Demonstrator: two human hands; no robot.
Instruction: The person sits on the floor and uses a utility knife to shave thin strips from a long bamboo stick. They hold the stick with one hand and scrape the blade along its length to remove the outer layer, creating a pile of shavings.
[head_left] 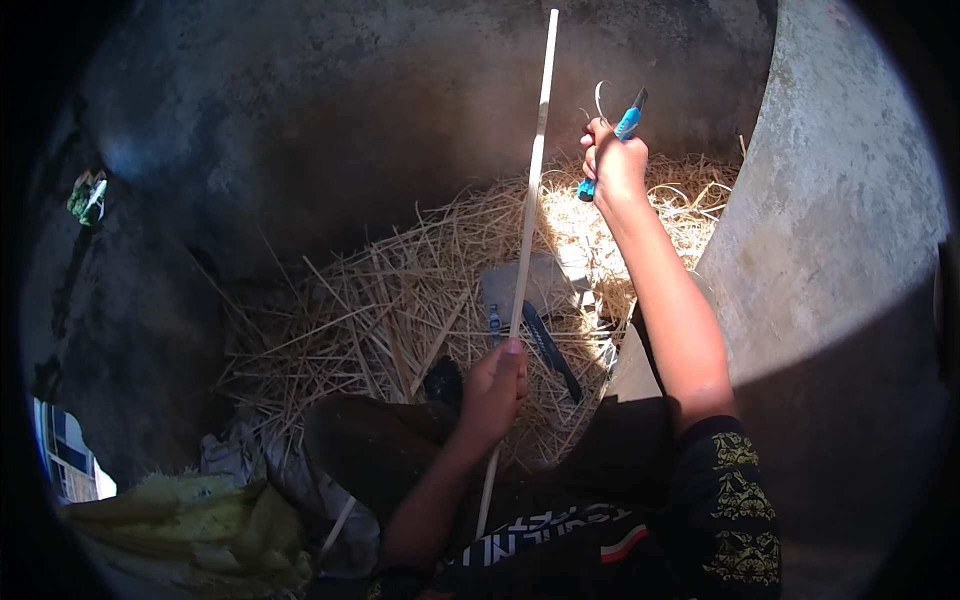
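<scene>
Left hand (495,385) sits low centre, fingers wrapped tight round a long thin pale wooden strip (530,200), thumb lying up along it. Strip runs from roughly 6 o'clock below the hand, near the dark printed shorts (560,540), up past the hand to 12 o'clock near the top edge, tilted slightly right at the top, sunlit over most of its upper length

Right hand (612,160) is raised at about 1 o'clock from the left hand, arm stretched up from the lower right, fingers closed on a blue-handled knife with a dark blade (622,130). Blade tip points up and right, blue butt sticks out under the fist. A thin pale curled shaving (599,98) stands just above the knuckles. Knife is just right of the strip's upper part, not touching it as far as I can tell

Below both hands: a heap of dry yellow straw (400,300) spread on the ground, bright at 12–1 o'clock, shaded toward 9. On the straw, between the hands, a flat grey slab-like piece (540,280) with a dark long-bladed tool (550,350) lying across it just right of the strip

Curved grey concrete wall (830,250) fills 2–4 o'clock, dark curved wall at 10–12. Pale yellow-green husks (200,510) piled at 7–8 o'clock beside crumpled grey sheeting (300,480)
</scene>
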